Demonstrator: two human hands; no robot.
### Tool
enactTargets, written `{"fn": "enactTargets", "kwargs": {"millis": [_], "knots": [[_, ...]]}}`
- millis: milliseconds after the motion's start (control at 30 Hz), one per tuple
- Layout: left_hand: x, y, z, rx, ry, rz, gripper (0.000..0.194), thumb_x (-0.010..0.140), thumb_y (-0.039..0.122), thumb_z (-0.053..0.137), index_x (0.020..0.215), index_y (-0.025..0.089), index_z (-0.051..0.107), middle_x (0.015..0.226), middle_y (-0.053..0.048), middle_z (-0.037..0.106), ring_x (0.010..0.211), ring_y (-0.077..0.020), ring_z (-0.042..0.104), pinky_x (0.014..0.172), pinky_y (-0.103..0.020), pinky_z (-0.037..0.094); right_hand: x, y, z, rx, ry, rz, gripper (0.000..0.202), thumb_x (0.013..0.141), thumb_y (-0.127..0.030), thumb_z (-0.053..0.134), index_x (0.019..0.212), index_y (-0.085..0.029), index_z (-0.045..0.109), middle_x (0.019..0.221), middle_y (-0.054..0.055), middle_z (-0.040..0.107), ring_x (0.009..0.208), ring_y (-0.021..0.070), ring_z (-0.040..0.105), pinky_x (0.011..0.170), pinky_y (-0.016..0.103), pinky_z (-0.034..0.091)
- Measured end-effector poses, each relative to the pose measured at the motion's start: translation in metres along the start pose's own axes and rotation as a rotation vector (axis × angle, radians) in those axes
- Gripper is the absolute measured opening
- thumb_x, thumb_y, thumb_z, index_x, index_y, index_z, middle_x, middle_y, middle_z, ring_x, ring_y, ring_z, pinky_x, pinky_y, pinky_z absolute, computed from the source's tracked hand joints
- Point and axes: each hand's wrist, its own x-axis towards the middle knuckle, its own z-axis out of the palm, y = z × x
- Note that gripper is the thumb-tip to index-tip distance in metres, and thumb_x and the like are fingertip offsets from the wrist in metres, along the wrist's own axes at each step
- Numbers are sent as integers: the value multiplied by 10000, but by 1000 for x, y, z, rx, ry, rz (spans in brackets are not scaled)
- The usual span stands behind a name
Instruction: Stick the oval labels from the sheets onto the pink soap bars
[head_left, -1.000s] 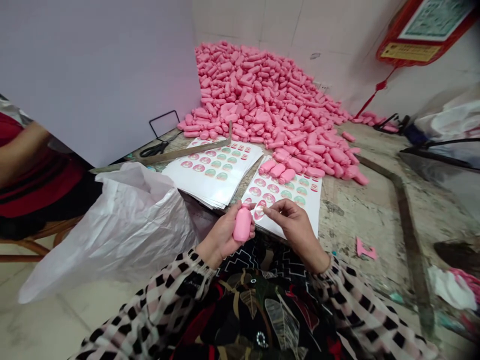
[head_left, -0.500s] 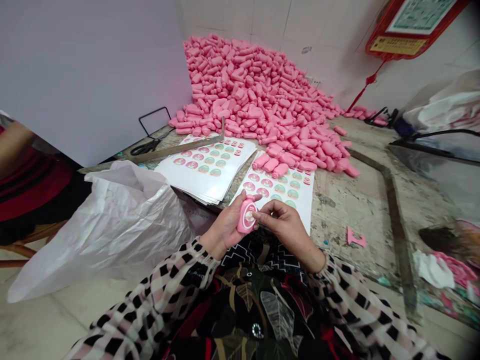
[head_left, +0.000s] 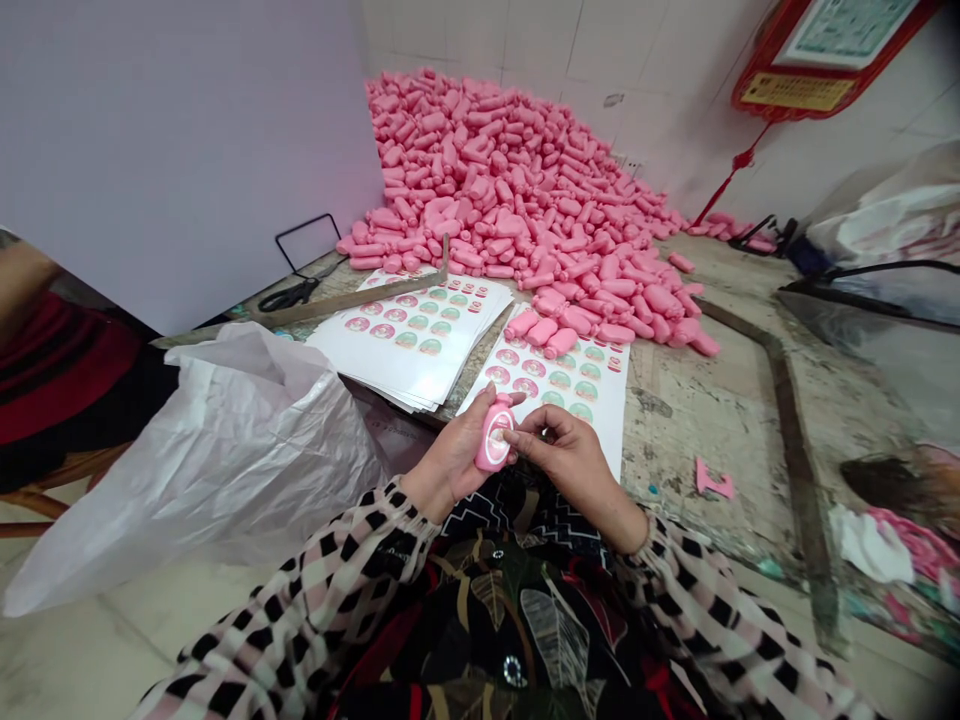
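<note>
A small pink bottle (head_left: 489,458) rests in my left hand (head_left: 454,457), whose fingers are wrapped round it. On its front face is an oval pink-and-white sticker (head_left: 497,441). My right hand (head_left: 570,455) is closed, with its thumb pressed to the sticker and its fingers curled beside the bottle. Just beyond my hands lies a sticker sheet (head_left: 540,385) with rows of pink and green ovals; several bottles cover its far end. To the left is a stack of similar sheets (head_left: 405,370).
A large heap of pink bottles (head_left: 487,180) rises against the wall. Black scissors (head_left: 289,293) and a metal strip (head_left: 337,300) lie at left. A white plastic bag (head_left: 247,430) hangs by the table edge. A pink scrap (head_left: 712,480) sits at right. Part of another person shows far left.
My right thumb has shifted slightly left over the sticker on the bottle. The bottle stays in my left hand in nearly the same place.
</note>
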Motion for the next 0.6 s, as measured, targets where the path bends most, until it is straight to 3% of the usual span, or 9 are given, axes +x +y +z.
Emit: {"fn": "enactTargets", "kwargs": {"millis": [200,333,400,467,600], "knots": [[1,-2,-2,80,15,1,459,812,462,507,1132,136,548,762,-29,541,488,-67,499,414,-194,447,-5,-7,-3,-346,5,-151,224,797,-428,551,765,-210,594,768,7,606,693,137,537,623,253,380],[-1,-3,-5,154,14,-40,464,807,484,500,1157,182,530,700,3,523,454,-62,491,408,-209,473,-10,-13,-9,-617,-15,-230,257,833,-445,492,847,-216,608,832,31,595,767,157,535,660,272,360],[-2,-4,-6,190,10,-52,476,803,510,487,1160,196,521,655,18,514,435,-69,494,391,-210,467,-10,-12,-11,-637,-6,-203,281,807,-478,515,843,-216,612,828,35,597,777,169,533,667,285,356],[-2,-6,-4,230,14,-48,495,798,531,477,1164,199,505,611,25,514,416,-85,504,361,-201,443,-8,-9,-11,-492,-4,-96,305,762,-507,559,834,-215,606,795,24,602,732,163,535,648,284,363],[-1,-10,3,312,69,-22,563,784,599,431,1137,162,466,514,27,508,378,-116,503,324,-192,393,-1,-2,-3,203,-149,194,323,716,-498,609,805,-193,552,619,-17,577,555,134,537,559,265,391]]}}
